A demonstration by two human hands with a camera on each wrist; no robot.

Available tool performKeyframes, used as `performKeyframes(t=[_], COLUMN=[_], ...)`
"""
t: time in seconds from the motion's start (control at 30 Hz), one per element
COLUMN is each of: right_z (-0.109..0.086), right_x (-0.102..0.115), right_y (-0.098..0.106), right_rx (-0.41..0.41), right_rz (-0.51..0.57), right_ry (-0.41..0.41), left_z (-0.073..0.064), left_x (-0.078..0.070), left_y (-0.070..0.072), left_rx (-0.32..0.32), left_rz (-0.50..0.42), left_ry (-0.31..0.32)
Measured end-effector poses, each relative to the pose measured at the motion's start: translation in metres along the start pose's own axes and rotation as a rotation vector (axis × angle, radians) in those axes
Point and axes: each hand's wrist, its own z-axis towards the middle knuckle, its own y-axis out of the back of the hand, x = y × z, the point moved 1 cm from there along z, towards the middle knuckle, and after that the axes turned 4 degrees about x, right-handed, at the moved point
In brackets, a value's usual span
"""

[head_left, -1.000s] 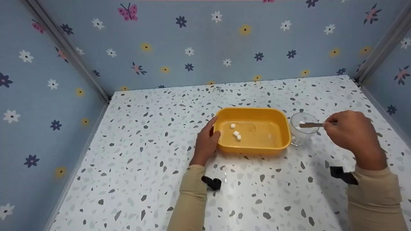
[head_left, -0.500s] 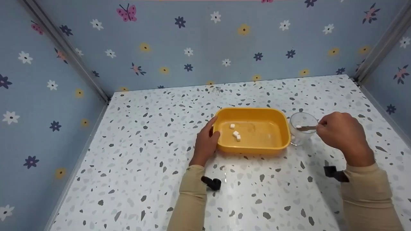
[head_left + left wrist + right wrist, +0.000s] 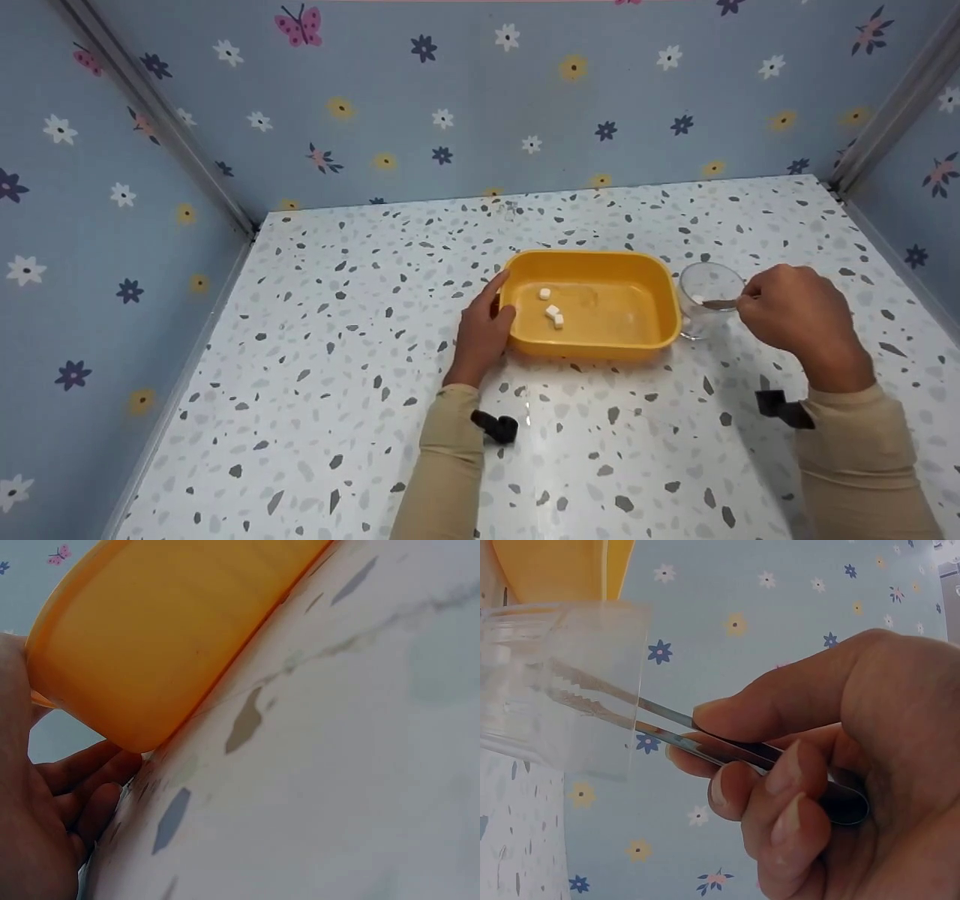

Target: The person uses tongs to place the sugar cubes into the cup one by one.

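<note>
My left hand (image 3: 480, 334) grips the left end of a yellow plastic tub (image 3: 589, 350), its thumb over the rim. In the left wrist view its fingers (image 3: 97, 772) curl by the tub's lower corner. Small white cubes (image 3: 545, 294) lie in the tub's left half. My right hand (image 3: 795, 315) pinches metal tongs (image 3: 671, 720) between thumb and fingers. The serrated tips reach inside a clear glass cup (image 3: 592, 746), slightly apart in the right wrist view. Something white (image 3: 698, 299) shows at the tips in the head view; I cannot tell whether they hold it.
The cup stands close against the tub's right end on a white speckled table (image 3: 337, 390). Blue flowered panels (image 3: 480, 90) enclose the table at the back and both sides.
My right hand has moved left and the tongs have gone lower into the cup. A white cube showed at their tips over the cup earlier. The left hand and tub stay put.
</note>
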Motion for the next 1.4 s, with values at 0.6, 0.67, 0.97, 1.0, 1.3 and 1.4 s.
performKeyframes(t=[0.6,0.67,0.97,1.0,1.3,1.4], right_z=[0.001,0.000,-0.007,-0.008,-0.016,-0.019], right_x=[0.002,0.002,0.006,0.006,0.011,0.011], right_y=[-0.002,-0.001,0.006,0.008,0.013,0.015], right_rx=[0.012,0.018,-0.028,-0.039,-0.102,-0.137], right_rz=[-0.010,-0.006,-0.010,-0.013,-0.017,-0.012], right_ry=[-0.006,-0.013,-0.024,-0.025,-0.025,-0.017], left_z=[0.001,0.001,0.000,0.000,0.001,0.001], left_x=[0.001,0.001,0.000,0.000,0.002,0.002], left_y=[0.000,0.000,0.001,0.001,0.000,0.000], left_rx=[0.002,0.001,0.002,0.001,-0.002,-0.003], left_rz=[-0.009,-0.009,-0.012,-0.012,-0.017,-0.012], left_ry=[-0.020,-0.018,-0.011,-0.010,-0.010,-0.009])
